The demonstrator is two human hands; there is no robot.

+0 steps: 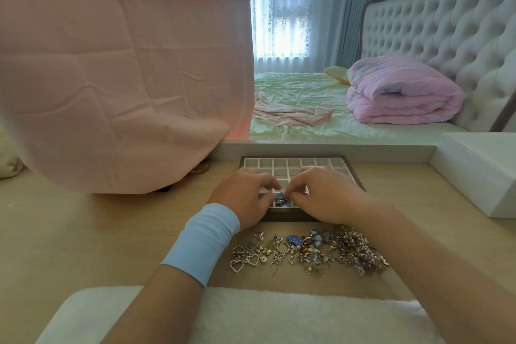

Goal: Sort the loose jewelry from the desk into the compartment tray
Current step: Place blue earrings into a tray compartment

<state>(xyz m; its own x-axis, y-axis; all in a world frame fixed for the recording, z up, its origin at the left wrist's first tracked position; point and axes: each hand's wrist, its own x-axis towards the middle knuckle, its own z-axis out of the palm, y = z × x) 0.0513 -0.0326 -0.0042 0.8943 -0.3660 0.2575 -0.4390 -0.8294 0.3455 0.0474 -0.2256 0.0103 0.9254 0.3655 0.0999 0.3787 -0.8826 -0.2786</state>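
White fluffy seat [279, 315] sits nearest me, and beyond it the loose jewelry [307, 251] lies heaped on the desk [83, 232]. At the near row of the compartment tray [251, 161], my left hand [245, 195] and right hand [321, 198] curl their fingertips together, pinching a blue piece [280, 200] low in a compartment.

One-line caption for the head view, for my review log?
Left hand and right hand pinch a blue piece at a front compartment of the tray; loose jewelry lies on the desk.

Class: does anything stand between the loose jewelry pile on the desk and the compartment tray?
Only the person's own hands: the left hand and right hand lie over the near rows of the tray. No other object sits between the jewelry pile and it.
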